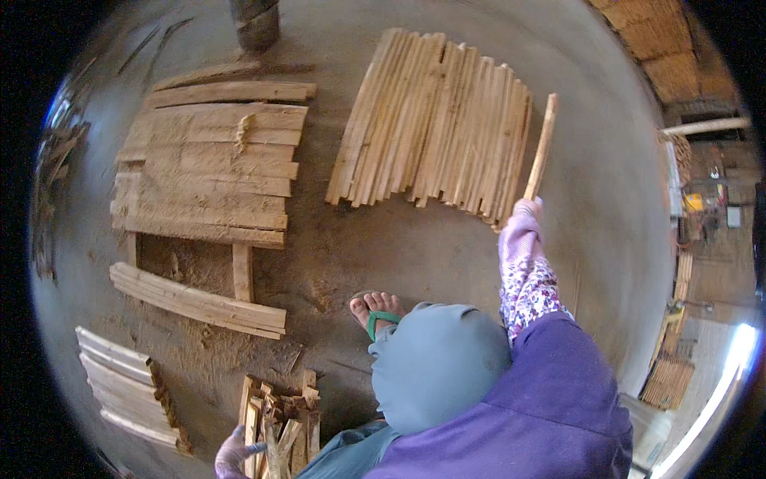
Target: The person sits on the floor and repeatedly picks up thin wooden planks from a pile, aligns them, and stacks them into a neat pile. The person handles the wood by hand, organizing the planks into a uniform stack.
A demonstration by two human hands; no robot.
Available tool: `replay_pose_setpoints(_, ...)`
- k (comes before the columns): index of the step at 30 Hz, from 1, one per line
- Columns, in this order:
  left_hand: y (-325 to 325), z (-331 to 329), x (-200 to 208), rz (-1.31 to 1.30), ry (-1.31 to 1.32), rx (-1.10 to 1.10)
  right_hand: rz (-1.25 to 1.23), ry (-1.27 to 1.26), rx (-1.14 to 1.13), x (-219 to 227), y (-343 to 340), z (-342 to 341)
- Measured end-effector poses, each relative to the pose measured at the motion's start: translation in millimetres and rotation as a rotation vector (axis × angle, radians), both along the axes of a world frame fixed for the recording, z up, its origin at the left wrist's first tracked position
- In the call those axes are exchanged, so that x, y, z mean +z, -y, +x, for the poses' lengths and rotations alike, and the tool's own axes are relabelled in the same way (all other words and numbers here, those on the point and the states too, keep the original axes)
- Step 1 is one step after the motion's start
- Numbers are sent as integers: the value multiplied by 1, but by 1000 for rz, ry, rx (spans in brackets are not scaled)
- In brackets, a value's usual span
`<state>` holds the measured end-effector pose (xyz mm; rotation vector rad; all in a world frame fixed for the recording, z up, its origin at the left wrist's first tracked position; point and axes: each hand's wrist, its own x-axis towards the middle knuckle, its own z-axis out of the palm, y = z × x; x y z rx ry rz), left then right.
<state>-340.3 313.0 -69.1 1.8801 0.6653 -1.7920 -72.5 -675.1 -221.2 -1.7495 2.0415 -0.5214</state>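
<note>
My right hand (pixel 528 209) is closed around the near end of a thin wooden strip (pixel 543 144), which points away from me. The strip stands just right of a wide layer of similar strips (pixel 435 124) laid side by side on the floor. At the lower left, my left hand (pixel 231 453) has its fingers apart, beside a stack of short wood offcuts (pixel 279 423). Nothing shows in its grip, though the frame's lower edge cuts off part of it. Pale purple fabric covers both wrists.
Rough boards (pixel 211 172) lie on crosspieces at the left, dusted with sawdust. A narrow board stack (pixel 195 299) sits nearer, and more slats (pixel 128 383) lie below it. A dark post (pixel 255 28) stands at the back. My sandalled foot (pixel 379 311) is on the concrete floor.
</note>
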Motion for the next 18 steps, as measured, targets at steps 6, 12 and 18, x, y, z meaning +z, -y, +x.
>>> replay_pose_setpoints(6, 8, 37, 29, 160, 193, -83, -118, -553, 517, 0, 14, 10)
replay_pose_setpoints(12, 42, 76, 50, 254, 417, 55, -559, -234, 790, 78, -44, 89)
replay_pose_setpoints(18, 55, 70, 60, 269, 502, 97, -214, 458, 1621, 89, -331, 192)
